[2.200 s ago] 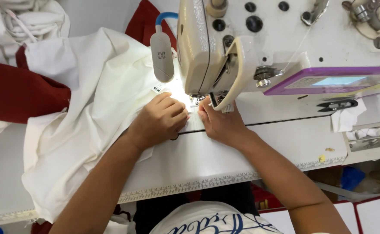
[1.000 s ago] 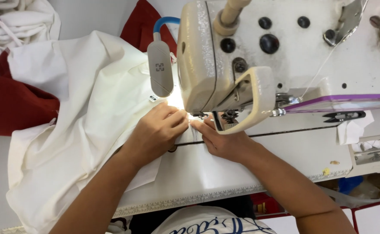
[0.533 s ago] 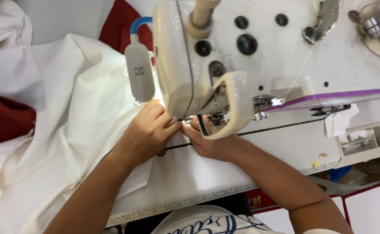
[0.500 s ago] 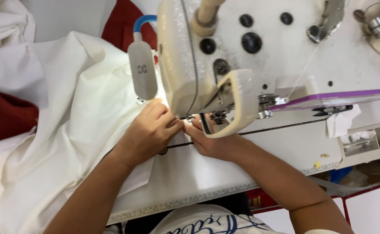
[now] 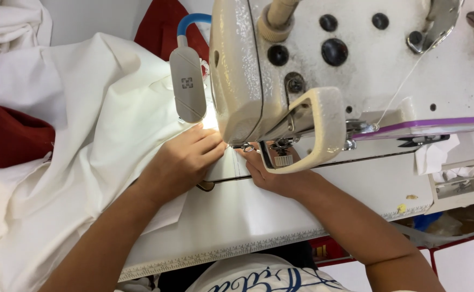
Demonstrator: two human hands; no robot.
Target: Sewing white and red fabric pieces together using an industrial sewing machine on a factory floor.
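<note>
My left hand [image 5: 180, 162] lies flat on the white cloth [image 5: 85, 140], fingers pressing it down just left of the needle area of the white sewing machine [image 5: 345, 65]. My right hand [image 5: 272, 176] rests on the cloth's edge right under the machine head, its fingertips partly hidden behind the cream finger guard [image 5: 315, 132]. The needle itself is hidden by the machine head. A grey lamp [image 5: 187, 86] on a blue neck lights the spot between my hands.
Dark red cloth [image 5: 10, 140] lies at the left and behind the machine. The white table [image 5: 258, 216] has a ruler strip along its front edge. A small plastic tray [image 5: 461, 181] with white scraps sits at the right.
The view has closed in on the machine head. Both hands stay pressed on the cloth by the needle, with my right fingertips now further under the guard.
</note>
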